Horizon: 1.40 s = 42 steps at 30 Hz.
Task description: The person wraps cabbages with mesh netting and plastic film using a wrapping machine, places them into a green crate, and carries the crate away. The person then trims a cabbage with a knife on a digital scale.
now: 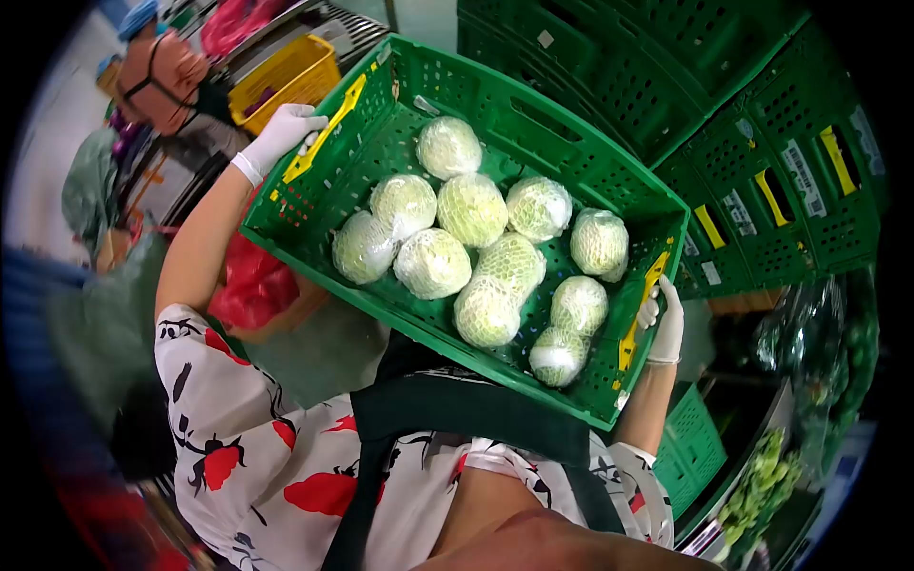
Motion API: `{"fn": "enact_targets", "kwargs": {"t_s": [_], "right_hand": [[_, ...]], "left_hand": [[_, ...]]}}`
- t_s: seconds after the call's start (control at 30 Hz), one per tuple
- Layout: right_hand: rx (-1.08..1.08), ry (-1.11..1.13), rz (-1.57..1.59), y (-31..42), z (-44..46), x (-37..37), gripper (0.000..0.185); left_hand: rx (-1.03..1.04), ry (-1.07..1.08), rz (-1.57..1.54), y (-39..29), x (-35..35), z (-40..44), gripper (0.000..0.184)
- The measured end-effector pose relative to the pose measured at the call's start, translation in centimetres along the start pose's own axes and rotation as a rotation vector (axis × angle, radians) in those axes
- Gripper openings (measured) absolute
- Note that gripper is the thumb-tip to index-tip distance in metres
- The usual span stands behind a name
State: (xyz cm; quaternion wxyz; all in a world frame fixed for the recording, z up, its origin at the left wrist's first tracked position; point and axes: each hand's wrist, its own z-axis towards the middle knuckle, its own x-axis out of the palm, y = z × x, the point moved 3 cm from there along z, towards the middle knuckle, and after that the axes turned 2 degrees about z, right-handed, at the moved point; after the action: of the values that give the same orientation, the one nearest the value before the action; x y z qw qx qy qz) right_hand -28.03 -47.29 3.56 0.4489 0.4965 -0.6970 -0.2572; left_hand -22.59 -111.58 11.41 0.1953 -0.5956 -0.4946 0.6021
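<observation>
A green plastic crate (pixel 547 107) is held up in front of my body, tilted, its left end higher in the view. Inside lie several round pale-green vegetables (pixel 471 209) in white net and clear wrap, mostly towards the middle and right. My left hand (pixel 284 136), in a white glove, is closed round the yellow handle at the crate's left end. At the right end my right hand (pixel 666 322), also white-gloved, has its fingers wrapped through the other yellow handle.
Green crates (pixel 762 190) with yellow handles are stacked at the upper right. A yellow basket (pixel 295 81) stands by a roller conveyor at the upper left, near a person (pixel 162 81). Leafy greens (pixel 762 485) are at the lower right, red bags (pixel 252 285) at the left.
</observation>
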Motion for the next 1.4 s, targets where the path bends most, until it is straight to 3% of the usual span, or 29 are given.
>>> {"fn": "enact_targets", "kwargs": {"t_s": [0.27, 0.47, 0.57, 0.63, 0.7, 0.73, 0.97, 1.07, 1.17, 1.27, 1.37, 1.4], "right_hand": [[-0.063, -0.157, 0.013, -3.8, 1.2, 2.8, 0.028], [-0.087, -0.277, 0.033, -7.5, 2.9, 4.8, 0.028], [-0.159, -0.347, -0.075, -9.1, 4.7, 5.1, 0.029], [-0.151, -0.381, -0.096, -9.7, 5.3, 5.9, 0.03], [-0.162, -0.382, -0.108, -9.8, 5.5, 5.7, 0.03], [-0.161, -0.375, -0.086, -9.8, 5.5, 5.8, 0.031], [-0.173, -0.377, -0.314, -8.8, 5.2, 3.6, 0.031], [-0.207, -0.349, -0.306, -8.7, 5.6, 2.1, 0.031], [-0.216, -0.372, -0.357, -8.9, 5.9, 1.8, 0.031], [-0.242, -0.366, -0.374, -8.8, 6.1, 1.4, 0.03], [-0.276, -0.408, -0.485, -8.3, 5.0, 1.7, 0.028], [-0.303, -0.419, -0.525, -8.3, 5.0, 1.6, 0.027]], "left_hand": [[0.038, 0.036, 0.116, 0.6, -0.2, 8.6, 0.02], [0.07, 0.047, 0.106, 4.6, 1.5, 17.8, 0.028], [0.105, 0.036, 0.327, 6.7, 2.6, 20.4, 0.032], [0.115, 0.054, 0.291, 9.1, 2.9, 23.8, 0.038], [0.172, -0.026, 0.381, 9.0, 2.8, 23.1, 0.046], [0.107, 0.02, 0.371, 8.6, 2.8, 22.7, 0.053], [0.425, -0.247, 0.697, 8.8, 3.8, 20.0, 0.046], [0.309, -0.09, 0.624, 9.0, 4.3, 17.2, 0.044], [0.635, -0.254, 0.65, 10.2, 3.9, 15.5, 0.041], [0.469, -0.22, 0.646, 11.3, 3.3, 12.7, 0.043], [0.1, 0.005, 0.656, 15.8, 1.4, 11.0, 0.041], [0.024, 0.032, 0.556, 12.7, 1.9, 8.3, 0.042]]}}
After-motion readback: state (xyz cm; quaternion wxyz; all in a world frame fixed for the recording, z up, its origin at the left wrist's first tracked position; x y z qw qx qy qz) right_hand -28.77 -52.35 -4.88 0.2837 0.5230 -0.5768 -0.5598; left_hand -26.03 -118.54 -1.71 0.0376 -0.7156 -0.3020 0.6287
